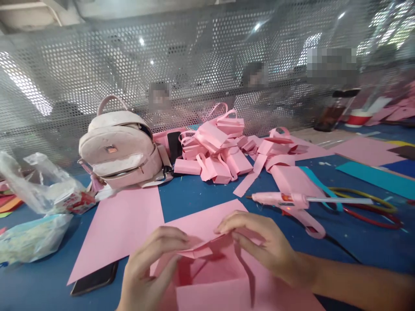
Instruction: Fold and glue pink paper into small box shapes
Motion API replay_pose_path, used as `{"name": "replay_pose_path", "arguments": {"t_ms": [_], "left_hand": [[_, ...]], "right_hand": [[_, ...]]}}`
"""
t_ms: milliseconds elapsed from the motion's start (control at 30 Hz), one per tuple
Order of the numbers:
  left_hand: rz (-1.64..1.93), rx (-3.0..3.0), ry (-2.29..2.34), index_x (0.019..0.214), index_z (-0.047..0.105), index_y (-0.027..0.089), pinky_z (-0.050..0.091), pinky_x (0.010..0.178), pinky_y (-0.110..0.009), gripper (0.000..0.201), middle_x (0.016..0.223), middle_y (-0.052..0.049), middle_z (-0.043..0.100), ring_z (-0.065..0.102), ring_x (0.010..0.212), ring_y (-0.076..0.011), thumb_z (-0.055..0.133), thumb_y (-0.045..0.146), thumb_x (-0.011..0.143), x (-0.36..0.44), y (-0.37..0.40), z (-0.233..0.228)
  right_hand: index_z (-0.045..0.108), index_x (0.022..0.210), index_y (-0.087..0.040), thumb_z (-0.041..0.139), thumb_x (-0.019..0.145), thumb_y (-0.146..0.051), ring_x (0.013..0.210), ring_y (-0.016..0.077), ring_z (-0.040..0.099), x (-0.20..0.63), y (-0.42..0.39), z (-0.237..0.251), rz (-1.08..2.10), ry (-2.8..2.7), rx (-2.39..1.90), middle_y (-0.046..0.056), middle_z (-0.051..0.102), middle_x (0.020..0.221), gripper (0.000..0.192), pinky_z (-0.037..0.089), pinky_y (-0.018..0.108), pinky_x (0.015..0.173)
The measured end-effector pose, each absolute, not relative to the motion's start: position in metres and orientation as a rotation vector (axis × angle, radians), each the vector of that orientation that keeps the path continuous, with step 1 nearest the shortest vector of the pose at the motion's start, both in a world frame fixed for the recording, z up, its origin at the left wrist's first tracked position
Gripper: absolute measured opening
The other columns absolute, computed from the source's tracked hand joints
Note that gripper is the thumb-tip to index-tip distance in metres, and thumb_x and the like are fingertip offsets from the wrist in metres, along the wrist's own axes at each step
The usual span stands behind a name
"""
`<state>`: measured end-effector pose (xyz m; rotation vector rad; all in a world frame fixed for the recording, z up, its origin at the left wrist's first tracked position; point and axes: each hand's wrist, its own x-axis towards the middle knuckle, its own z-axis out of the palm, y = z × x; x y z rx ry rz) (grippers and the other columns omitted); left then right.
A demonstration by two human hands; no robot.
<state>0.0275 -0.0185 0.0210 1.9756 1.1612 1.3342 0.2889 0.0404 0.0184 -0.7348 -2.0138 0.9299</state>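
While both hands pinch it, the folded pink paper (207, 268) sits at the near edge of the blue table (194, 194). Left hand (149, 268) is clamped on the left flap, right hand (259, 242) on the upper fold, fingertips nearly meeting. A flat pink sheet (119, 229) lies just left, with what looks like a phone (94, 278) poking out from under its corner. Glue gun (285, 201) lies right, near the paper. Pile of pink paper bags (220, 149) and a backpack (123, 149) crowd the back by the mesh. Open table shows between.

backpack (121, 149) left of paper pile (223, 149), glue gun (285, 201) right
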Motion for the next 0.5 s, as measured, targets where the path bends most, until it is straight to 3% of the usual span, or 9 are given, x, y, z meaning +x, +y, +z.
{"name": "replay_pose_path", "arguments": {"t_ms": [67,133,233,333,400,500], "left_hand": [[1.328,1.888,1.198,0.091,0.075,0.026,0.054,0.09,-0.032,0.018,0.11,-0.008,0.073,0.068,0.106,-0.0245,0.058,0.024,0.096,0.033,-0.024,0.02],[1.374,1.716,1.271,0.096,0.074,0.026,0.05,0.101,-0.036,0.02,0.128,-0.008,0.068,0.062,0.121,-0.0271,0.057,0.035,0.098,0.042,-0.031,0.017],[1.38,1.426,1.393,0.132,0.061,0.032,0.042,0.114,-0.037,0.04,0.151,-0.004,0.052,0.047,0.139,-0.0285,0.055,0.049,0.097,0.058,-0.043,0.011],[1.329,1.335,1.396,0.147,0.047,0.035,0.035,0.119,-0.037,0.054,0.159,0.0,0.041,0.04,0.145,-0.0296,0.053,0.053,0.097,0.071,-0.052,0.01],[1.339,1.326,1.326,0.15,0.041,0.035,0.026,0.124,-0.039,0.055,0.162,0.001,0.035,0.029,0.151,-0.0283,0.05,0.052,0.099,0.078,-0.054,0.012],[1.355,1.316,1.187,0.155,0.031,0.034,0.019,0.126,-0.044,0.058,0.166,0.0,0.025,0.014,0.155,-0.0274,0.043,0.052,0.101,0.086,-0.054,0.014]], "right_hand": [[0.071,0.113,-0.026,0.048,0.103,-0.041,0.11,0.0255,0.066,0.287,0.031,0.021,1.077,-1.946,-0.814,0.01,0.072,0.115,0.029,0.052,0.038,0.098],[0.062,0.134,-0.029,0.046,0.103,-0.048,0.132,0.0291,0.053,0.284,0.021,0.022,1.239,-1.9,-0.882,0.01,0.06,0.14,0.04,0.043,0.046,0.111],[0.033,0.156,-0.034,0.045,0.101,-0.056,0.152,0.0282,0.022,0.28,0.007,0.02,1.434,-1.851,-0.98,0.004,0.03,0.164,0.06,0.019,0.052,0.124],[0.017,0.16,-0.035,0.044,0.098,-0.064,0.155,0.0256,0.002,0.277,-0.001,0.018,1.544,-1.848,-1.021,0.0,0.011,0.169,0.073,0.002,0.052,0.126],[0.014,0.161,-0.035,0.043,0.097,-0.066,0.155,0.0257,0.001,0.275,-0.003,0.017,1.595,-1.833,-1.007,0.001,0.007,0.169,0.077,0.001,0.051,0.126],[0.016,0.16,-0.034,0.044,0.099,-0.064,0.155,0.0263,0.008,0.271,-0.005,0.015,1.622,-1.811,-0.942,0.004,0.012,0.168,0.074,0.01,0.051,0.126]]}}
